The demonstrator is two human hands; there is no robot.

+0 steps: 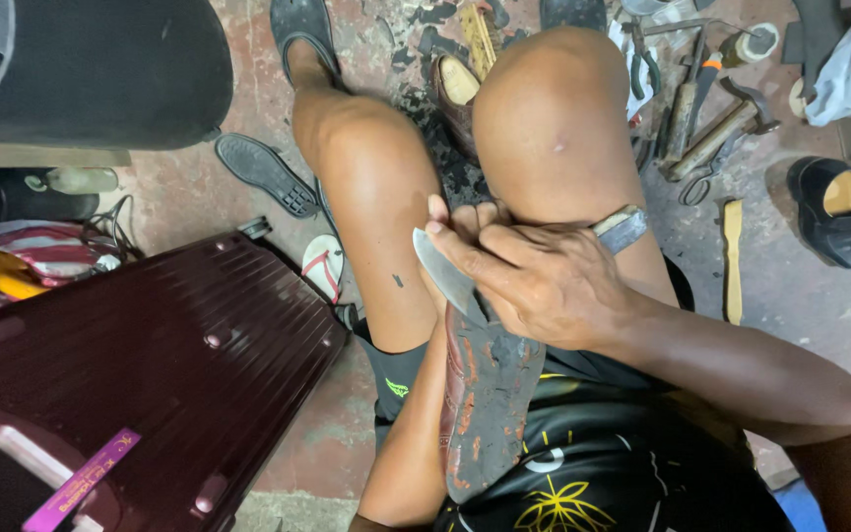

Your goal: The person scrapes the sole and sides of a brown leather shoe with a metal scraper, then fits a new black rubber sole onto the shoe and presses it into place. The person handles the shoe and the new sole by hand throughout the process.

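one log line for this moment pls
right hand: grips knife | left hand: holds shoe | blade on sole | hammer on floor

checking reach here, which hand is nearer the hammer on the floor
Right. The right hand, gripping the knife, is below-left of the hammer. The left hand, holding the shoe, is just beyond it, farther left.

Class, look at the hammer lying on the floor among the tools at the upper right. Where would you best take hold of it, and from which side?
Probably grip the hammer by its wooden handle, near the lower-left end, coming from above. The handle lies flat and slanted, its metal head at the upper right, while other tools crowd its left side.
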